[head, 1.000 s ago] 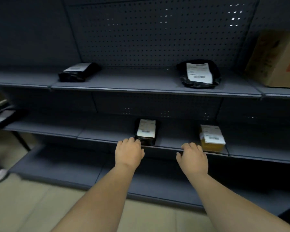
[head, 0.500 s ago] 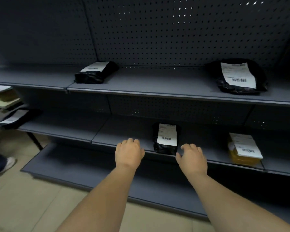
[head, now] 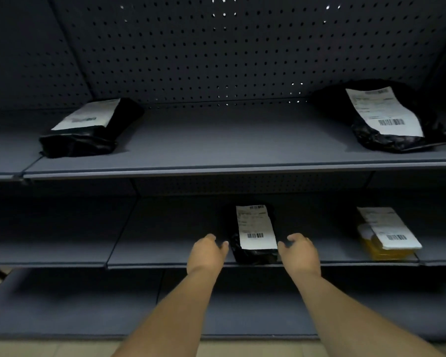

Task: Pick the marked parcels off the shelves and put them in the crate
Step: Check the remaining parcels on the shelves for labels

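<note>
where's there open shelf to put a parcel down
Upper shelf: long bare stretch between the left black parcel and the right one. Middle shelf: bare left of the left hand. Crowded around the small black parcel, flanked by both hands, right hand.

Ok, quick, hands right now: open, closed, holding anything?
Left hand: open, empty, just left of the black parcel on the middle shelf.
Right hand: open, empty, just right of it.

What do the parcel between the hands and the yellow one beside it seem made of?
Black parcel: likely glossy plastic film, crinkled with highlights, under a matte paper label. Yellow parcel: smooth yellow wrap, perhaps plastic or padded paper; too blurred to tell.
</note>
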`<state>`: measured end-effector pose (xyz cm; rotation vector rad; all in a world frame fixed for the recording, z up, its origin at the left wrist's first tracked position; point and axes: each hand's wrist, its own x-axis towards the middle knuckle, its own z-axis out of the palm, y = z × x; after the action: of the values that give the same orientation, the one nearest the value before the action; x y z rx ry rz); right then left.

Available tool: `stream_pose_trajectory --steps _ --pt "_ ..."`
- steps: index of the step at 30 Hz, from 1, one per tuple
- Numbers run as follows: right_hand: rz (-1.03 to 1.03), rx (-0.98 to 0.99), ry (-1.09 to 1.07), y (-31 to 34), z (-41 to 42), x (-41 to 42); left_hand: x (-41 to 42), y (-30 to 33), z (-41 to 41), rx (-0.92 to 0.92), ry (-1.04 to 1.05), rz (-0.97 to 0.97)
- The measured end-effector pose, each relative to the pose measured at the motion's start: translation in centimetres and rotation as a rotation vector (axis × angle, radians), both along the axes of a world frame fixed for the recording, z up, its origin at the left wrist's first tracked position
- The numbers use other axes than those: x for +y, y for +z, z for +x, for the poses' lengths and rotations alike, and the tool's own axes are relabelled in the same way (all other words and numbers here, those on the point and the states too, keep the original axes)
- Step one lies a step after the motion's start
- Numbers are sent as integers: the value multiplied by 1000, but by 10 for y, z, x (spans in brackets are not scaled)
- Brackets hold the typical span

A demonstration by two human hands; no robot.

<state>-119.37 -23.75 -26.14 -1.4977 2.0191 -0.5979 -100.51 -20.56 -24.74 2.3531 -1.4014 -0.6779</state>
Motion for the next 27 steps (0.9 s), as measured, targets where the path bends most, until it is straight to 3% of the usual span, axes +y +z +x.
stream_pose_trajectory --steps 8,15,21,27 --pt "310 -552 -236 -41 5 -39 -44 -42 -2 661 261 68" --pt "424 -1006 -305 -68 1 -63 -77 -76 -10 966 379 16" --pt "460 -1122 -229 -87 -4 -82 -96 -93 -15 1056 501 18" --pt "451 -1142 -177 -89 -1 -88 -100 -100 -15 1070 487 -10"
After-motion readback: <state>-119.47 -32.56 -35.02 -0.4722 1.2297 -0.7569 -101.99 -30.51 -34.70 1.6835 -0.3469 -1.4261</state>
